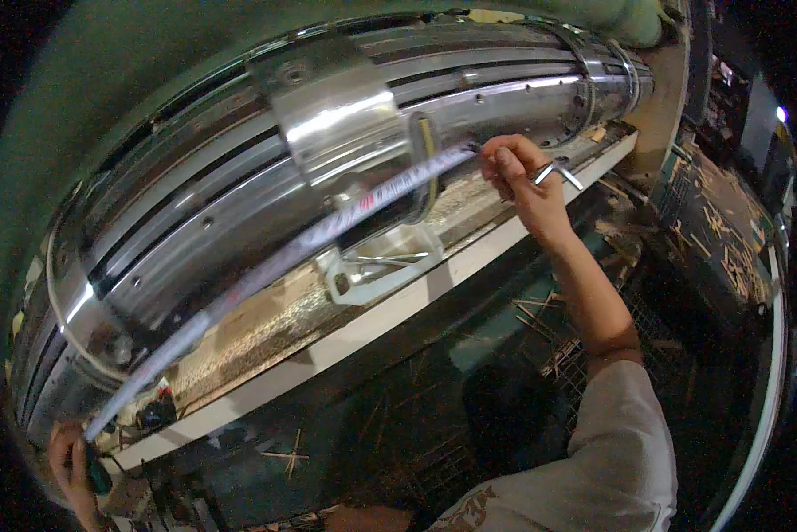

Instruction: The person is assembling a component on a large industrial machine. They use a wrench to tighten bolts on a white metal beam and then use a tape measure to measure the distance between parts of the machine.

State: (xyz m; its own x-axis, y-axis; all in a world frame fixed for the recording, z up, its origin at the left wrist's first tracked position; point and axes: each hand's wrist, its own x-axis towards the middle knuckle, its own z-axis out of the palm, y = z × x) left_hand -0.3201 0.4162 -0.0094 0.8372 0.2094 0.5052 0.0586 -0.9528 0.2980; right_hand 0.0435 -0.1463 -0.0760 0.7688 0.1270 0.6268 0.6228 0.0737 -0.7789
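Observation:
A whitish measuring tape [327, 226] with printed marks stretches slantwise in front of a large shiny metal cylinder [239, 186]. My right hand [518, 173] pinches its far right end near the cylinder's side. Out of the same hand pokes a small bright metal piece, bent like an L [565, 175]; its exact kind I cannot make out. At the lower left, my left hand [72, 461] is closed round the tape's other end, beside something dark green, partly hidden. A wide polished metal band [341, 115] crosses the cylinder above the tape.
Under the cylinder runs a wooden ledge with a pale front edge [376, 328]. A translucent tray [363, 291] holding thin metal rods sits on it. Small dark items [154, 412] lie near my left hand. Wood slivers [726, 239] are scattered on a dark surface at right.

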